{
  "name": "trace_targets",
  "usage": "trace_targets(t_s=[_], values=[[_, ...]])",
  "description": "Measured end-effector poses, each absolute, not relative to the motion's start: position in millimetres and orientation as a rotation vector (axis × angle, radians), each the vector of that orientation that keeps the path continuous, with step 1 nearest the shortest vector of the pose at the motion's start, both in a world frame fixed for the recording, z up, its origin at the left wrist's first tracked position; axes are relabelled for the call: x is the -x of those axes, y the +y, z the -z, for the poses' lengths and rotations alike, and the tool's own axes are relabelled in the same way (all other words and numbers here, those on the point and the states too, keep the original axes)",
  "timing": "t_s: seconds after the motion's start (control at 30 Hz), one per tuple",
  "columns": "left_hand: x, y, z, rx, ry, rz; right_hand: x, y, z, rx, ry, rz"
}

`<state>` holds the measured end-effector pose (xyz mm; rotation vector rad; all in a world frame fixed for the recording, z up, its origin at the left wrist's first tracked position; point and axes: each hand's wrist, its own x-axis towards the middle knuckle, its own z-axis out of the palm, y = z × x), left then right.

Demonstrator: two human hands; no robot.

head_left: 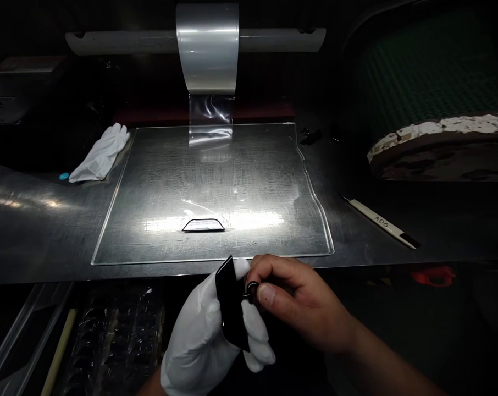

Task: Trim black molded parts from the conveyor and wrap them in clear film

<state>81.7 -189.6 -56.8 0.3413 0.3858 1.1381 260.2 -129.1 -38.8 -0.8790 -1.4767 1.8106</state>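
My left hand, in a white glove, is closed round a glossy black flat panel with slanted ends, held tilted in front of the bench edge. My bare right hand pinches a small black curved piece between thumb and fingers, at the back side of the panel. Whether that piece is joined to the panel, I cannot tell. Just beyond my hands, a trapezoid piece with a black outline lies on the glass plate.
A roll of clear film hangs on a bar, its end reaching the glass. A white glove lies left, a knife marked A06 right. A large green drum-like object stands right. Clear trays sit below left.
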Motion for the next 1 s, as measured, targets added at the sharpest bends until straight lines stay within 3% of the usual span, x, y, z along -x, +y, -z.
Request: trace_targets(t_s=[0.1, 0.3, 0.43, 0.53, 0.73, 0.83, 0.9, 1.0], values=[[-78.6, -188.6, 59.6, -0.392, 0.429, -1.089, -262.5, -127.7, 36.8, 0.837, -1.522, -1.722], [-75.0, -191.5, 73.5, -0.323, 0.415, -1.037, -276.2, -118.6, 35.7, 0.607, -1.986, -1.041], [-77.0, -196.6, 73.1, -0.358, 0.391, -1.097, -279.5, -116.1, 39.9, 0.523, -2.134, -0.882], [-79.8, -198.5, 72.4, -0.377, 0.392, -1.123, -278.1, -120.8, 41.2, 0.513, -2.129, -0.94], [-78.2, -198.0, 74.7, -0.401, 0.392, -1.065, -273.4, -127.1, 40.9, 0.839, -1.679, -1.733], [-72.2, -194.2, 68.1, -0.427, 0.592, -0.898, -273.0, -124.1, 41.4, 0.905, -1.686, -1.936], [-70.1, -190.2, 60.5, -0.55, 0.851, -0.811, -272.8, -123.7, 40.4, 0.961, -1.785, -1.86], [-72.6, -183.3, 49.5, -0.725, 1.136, -0.859, -270.6, -125.8, 38.1, 0.947, -2.072, -1.299]])
